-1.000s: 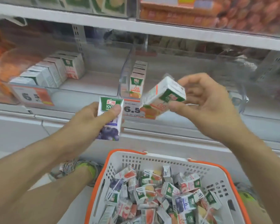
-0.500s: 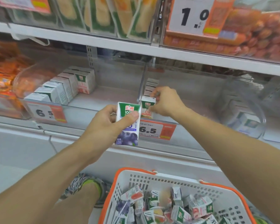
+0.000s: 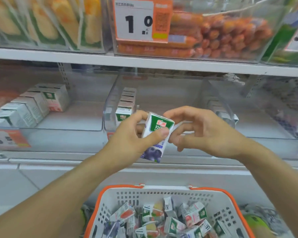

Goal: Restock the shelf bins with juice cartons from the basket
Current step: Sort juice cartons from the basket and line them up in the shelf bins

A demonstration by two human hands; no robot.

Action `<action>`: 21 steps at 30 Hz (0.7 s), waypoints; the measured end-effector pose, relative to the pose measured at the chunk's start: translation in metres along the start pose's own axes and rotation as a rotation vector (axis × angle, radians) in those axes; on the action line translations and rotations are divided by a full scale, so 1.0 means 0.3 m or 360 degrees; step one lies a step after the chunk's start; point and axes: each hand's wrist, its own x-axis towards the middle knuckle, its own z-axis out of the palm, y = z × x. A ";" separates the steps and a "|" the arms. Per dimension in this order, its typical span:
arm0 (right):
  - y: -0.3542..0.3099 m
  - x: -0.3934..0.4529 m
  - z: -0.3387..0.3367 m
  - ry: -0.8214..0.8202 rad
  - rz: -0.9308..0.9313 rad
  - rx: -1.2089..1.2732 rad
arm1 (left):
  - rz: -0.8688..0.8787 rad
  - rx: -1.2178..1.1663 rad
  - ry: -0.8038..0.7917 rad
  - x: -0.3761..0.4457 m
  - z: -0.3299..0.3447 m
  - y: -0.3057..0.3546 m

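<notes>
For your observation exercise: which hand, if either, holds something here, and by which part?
The left hand grips the blueberry juice carton around its upper half, thumb across the front. The right hand reaches toward it, gripping nothing.

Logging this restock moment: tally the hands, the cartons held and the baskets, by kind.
Hands: 2, left hand and right hand
Blueberry carton in the left grip: 1
Basket: 1
Total: 4

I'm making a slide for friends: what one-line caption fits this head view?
Left hand holds a blueberry juice carton before the shelf bins as the open right hand reaches toward it, above the basket.
</notes>
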 end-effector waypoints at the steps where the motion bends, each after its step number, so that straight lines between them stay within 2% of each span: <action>1: 0.006 -0.023 -0.009 0.0058 0.0018 -0.0015 | 0.0018 0.0014 -0.0058 0.007 0.023 0.001; 5: 0.029 -0.122 -0.044 0.0379 0.0022 -0.0043 | 0.0070 0.0070 -0.0243 0.044 0.129 0.005; 7: 0.039 -0.178 -0.080 0.0478 -0.0031 -0.0080 | 0.0205 0.0137 -0.0277 0.065 0.177 0.010; 10: 0.054 -0.266 -0.156 0.0786 -0.0181 -0.0195 | 0.0479 0.0665 -0.0185 0.103 0.198 -0.007; 13: 0.066 -0.340 -0.261 0.1221 -0.0285 -0.0396 | 0.0525 0.1271 -0.0067 0.133 0.170 -0.063; 15: 0.085 -0.362 -0.353 0.1406 -0.0202 -0.0440 | 0.0567 0.1490 -0.0029 0.153 0.156 -0.118; 17: 0.110 -0.361 -0.451 0.1358 -0.0003 -0.0580 | 0.0577 0.1503 0.0034 0.166 0.158 -0.148; 21: 0.184 -0.288 -0.574 0.0895 0.0366 -0.0875 | 0.0579 0.1367 0.0265 0.183 0.184 -0.164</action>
